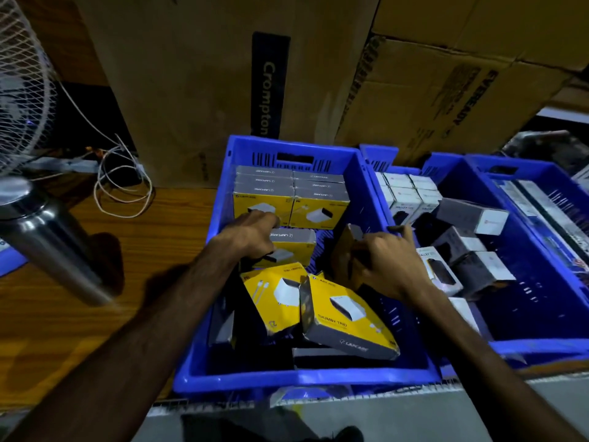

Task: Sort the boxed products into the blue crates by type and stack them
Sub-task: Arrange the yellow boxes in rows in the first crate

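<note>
Near crate [204, 374] sits on the wooden table [63, 314], second crate [541, 346] touching its right side, third crate [522, 164] further right. Stacked boxes [290, 193] fill the near crate's far end; loose boxes [347, 317] lie tilted at its front. Cartons [191, 74] stand behind the crates. Steel bottle [47, 237], cable [124, 183] and fan [22, 90] lie left.
</note>
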### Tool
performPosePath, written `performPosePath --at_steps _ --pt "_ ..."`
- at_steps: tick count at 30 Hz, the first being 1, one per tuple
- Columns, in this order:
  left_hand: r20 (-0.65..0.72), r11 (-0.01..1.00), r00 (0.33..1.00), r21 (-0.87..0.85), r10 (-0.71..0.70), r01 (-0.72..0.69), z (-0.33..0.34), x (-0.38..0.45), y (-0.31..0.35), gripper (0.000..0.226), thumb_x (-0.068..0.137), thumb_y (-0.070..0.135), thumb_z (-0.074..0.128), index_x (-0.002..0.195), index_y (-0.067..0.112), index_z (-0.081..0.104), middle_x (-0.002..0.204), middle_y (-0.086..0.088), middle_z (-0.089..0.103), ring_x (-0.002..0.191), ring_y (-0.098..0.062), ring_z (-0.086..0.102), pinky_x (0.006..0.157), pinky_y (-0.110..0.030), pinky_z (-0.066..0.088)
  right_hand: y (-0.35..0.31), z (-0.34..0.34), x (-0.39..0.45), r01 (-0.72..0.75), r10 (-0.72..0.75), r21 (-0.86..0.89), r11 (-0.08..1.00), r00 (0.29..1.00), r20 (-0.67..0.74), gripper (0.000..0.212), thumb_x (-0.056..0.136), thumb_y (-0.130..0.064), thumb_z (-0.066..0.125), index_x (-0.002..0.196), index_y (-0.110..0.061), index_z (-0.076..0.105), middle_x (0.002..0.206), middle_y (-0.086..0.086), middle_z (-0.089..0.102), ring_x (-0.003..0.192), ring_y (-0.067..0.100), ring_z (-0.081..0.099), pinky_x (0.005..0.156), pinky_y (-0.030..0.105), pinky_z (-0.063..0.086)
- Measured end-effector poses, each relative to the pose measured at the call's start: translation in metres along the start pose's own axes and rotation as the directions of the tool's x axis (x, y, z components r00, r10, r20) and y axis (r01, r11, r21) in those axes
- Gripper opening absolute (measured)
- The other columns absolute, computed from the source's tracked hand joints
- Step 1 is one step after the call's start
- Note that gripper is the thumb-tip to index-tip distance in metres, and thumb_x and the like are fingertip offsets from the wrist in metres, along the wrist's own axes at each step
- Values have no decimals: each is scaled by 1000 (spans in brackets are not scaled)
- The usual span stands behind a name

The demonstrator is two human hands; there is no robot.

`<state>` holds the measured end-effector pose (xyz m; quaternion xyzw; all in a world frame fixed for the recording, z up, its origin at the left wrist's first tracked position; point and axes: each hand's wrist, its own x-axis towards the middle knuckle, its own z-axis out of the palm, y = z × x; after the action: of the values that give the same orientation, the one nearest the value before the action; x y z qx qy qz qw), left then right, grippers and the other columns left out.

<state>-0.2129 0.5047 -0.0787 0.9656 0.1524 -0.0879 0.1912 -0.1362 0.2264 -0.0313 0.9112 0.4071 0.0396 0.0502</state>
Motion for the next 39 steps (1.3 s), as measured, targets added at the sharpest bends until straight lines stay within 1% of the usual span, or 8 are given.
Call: performPosePath --at_steps 4,9,13,20,24,29,34,39 --pt "-6 1000 1000 19 11 -11 -1 -1 0 58 84 30 75 138 28 54 142 -5 55 125 -31 56 98 -45 53 -1 -2 -7 12 50 239 971 967 -250 15 98 -36 59 91 -29 71 84 -7 73 78 20 66 88 41 39" --pt "-119 998 991 34 57 -53 -8 -7 -1 53 89 29 74 138 25 55 143 -3 54 131 -29 51 103 -41 46 4 2 -1 -46 272 536 843 896 -350 22 98 -33 64 86 -19 76 81 -3 76 70 17 69 68 41 55" --pt "-285 928 938 363 197 -85 -20 -9 3 43 89 38 71 129 28 58 132 -2 60 125 -28 50 105 -45 38 7 2 -1 -66 430 702 709 829 -357 22 98 -31 66 86 -16 76 76 -2 74 70 15 69 66 42 56" --pt "-273 779 944 627 184 30 -63 6 2 40 91 47 61 122 22 65 130 -7 55 124 -31 47 106 -51 35 9 2 0 -86 473 751 654 822 -317 22 97 -33 66 83 -18 76 74 -8 73 69 7 68 68 41 57" --pt "-215 702 952 712 217 1 -69 15 -2 37 97 46 52 119 19 66 125 -8 62 120 -32 53 106 -51 35 8 0 -1 -81 477 771 631 825 -304 22 97 -33 66 85 -18 76 75 -11 73 69 3 68 68 40 58" --pt "-173 621 954 783 246 -18 -66 27 -4 29 93 46 59 109 23 69 109 -1 70 107 -27 62 104 -49 35 10 1 -1 -67 474 788 612 829 -298 22 98 -32 66 84 -19 76 73 -10 73 67 4 68 65 41 58" --pt "-177 653 966 757 186 13 -61 36 1 15 88 39 68 94 27 60 91 4 66 91 -21 64 101 -45 39 12 1 -2 -57 479 801 595 826 -297 23 97 -31 67 81 -18 75 72 -7 73 66 5 68 64 41 58" --pt "-223 747 965 663 138 46 -59 40 11 16 92 27 67 92 24 52 91 -1 63 89 -24 66 87 -42 47 13 2 -1 -71 496 818 570 824 -274 24 97 -33 67 80 -17 74 70 -4 73 66 9 69 64 43 57"
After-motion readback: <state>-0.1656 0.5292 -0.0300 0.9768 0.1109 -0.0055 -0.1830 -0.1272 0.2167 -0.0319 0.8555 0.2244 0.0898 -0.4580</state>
